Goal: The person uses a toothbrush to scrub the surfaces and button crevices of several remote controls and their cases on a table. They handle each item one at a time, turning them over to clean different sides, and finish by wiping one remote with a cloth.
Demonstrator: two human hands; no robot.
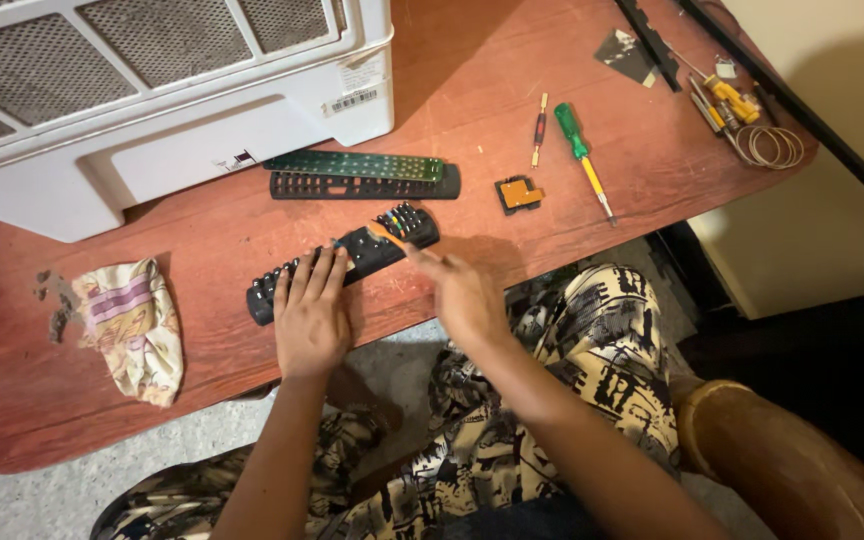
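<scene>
1. While the big white appliance (152, 90) fills the far left corner of the bench (472, 70), it stands just behind the black remote (352, 255), which leaves little room on that side. A hard push on the remote could knock it into the spare parts lying against the appliance's foot.

2. Since the remote lies slantwise close to the bench's near edge, just in front of the appliance, a slip could send it off onto the lap below. The left hand (310, 315) lies flat on its lower half, fingers spread and pressing down rather than closed around it, so the only hold is downward pressure.

3. Behind the remote, a black remote shell (367, 186) and a green keypad board (357, 165) lie stacked together; a sweep of a forearm could scatter them.

4. Left of the remote, a crumpled cloth (132, 325) sits well apart and poses little risk.

5. Right of the remote, the right hand (467, 295) pinches a thin orange pry tool (388, 236) with its tip at the remote's upper end. Should the tip skid, I judge it could gouge the casing or jab the left hand's fingers, which rest near it.

6. Farther right of the remote, a green screwdriver (580, 155), a small red-handled driver (540, 130) and a small orange and black part (518, 194) lie loose; the round tools could roll.
</scene>
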